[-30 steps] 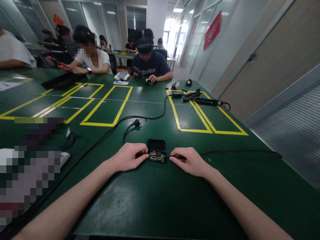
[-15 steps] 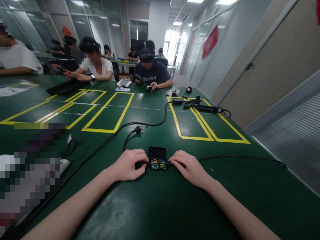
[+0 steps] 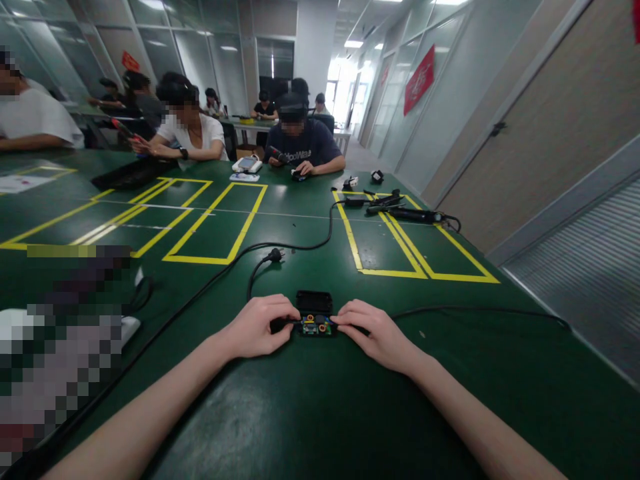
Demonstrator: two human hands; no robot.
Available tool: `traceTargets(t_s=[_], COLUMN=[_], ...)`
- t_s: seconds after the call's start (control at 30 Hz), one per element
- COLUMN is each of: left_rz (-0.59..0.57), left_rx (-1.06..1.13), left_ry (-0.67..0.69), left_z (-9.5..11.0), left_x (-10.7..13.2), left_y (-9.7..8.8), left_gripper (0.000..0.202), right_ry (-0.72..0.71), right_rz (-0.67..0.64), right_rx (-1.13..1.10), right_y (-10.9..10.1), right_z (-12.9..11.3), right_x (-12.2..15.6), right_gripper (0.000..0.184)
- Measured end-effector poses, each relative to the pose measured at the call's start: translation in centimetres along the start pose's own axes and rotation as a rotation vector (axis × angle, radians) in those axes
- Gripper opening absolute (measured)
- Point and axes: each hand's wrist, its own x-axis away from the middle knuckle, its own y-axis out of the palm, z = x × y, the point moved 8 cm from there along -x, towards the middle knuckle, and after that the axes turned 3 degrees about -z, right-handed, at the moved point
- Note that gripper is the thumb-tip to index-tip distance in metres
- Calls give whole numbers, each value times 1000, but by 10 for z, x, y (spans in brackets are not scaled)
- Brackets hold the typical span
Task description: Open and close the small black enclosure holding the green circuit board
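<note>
Head cam, clock dirs from the blk case: it sits on the green table, circuit board w/ copper coils exposed; lid just behind at 12. L hand at 9, thumb + fingers pinched on a blk lead by the case end. R hand at 3, fingertips pinched on the end of a blk cord, which runs out past it, also approx 3.

Tabletop's glossy, w/ yellow tape boxes at 10 & 2. Plug at 11; long cable curves up to a blk adapter at 1. Blk tools jumbled at 2, dark tray at 10. Room: glass partitions at 11, door at 2, slatted panel at 3. Co-worker in navy tee at 12, one in white at 11, more farther back.

Fingers cover both cord entries; plug's cord disappears behind L hand. Stuff at 9 is pixelated, can't ID. Person at 10 cut by frame edge.

Writing: red banner at 1, chars too blurry; tee lettering only partly legible, approx "ooWa".
</note>
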Motion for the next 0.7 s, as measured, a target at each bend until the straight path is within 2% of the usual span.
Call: traceTargets(t_s=[0.17, 0.37, 0.57, 0.63, 0.7], left_rz=[-13, -61, 6, 39, 45], left_rx=[-27, -100, -156, -190, -232], left_ry=[46, 38, 9, -28, -49], left_z=[6, 7, 6, 3, 0], left_x=[-1, -4, -6, -6, -5], left_y=[0, 4, -1, -3, -1], left_gripper=[18, 17, 17, 26, 45], right_ry=[-5, -16, -16, 31, 91], right_rz=[-15, -51, -1, 66, 110], right_rx=[-1, 24, 63, 86, 126], right_y=[0, -2, -6, -9, -10], right_z=[-1, -5, -2, 4, 11], right_x=[-1, -3, -3, -2, -2], right_gripper=[25, 27, 22, 23, 28])
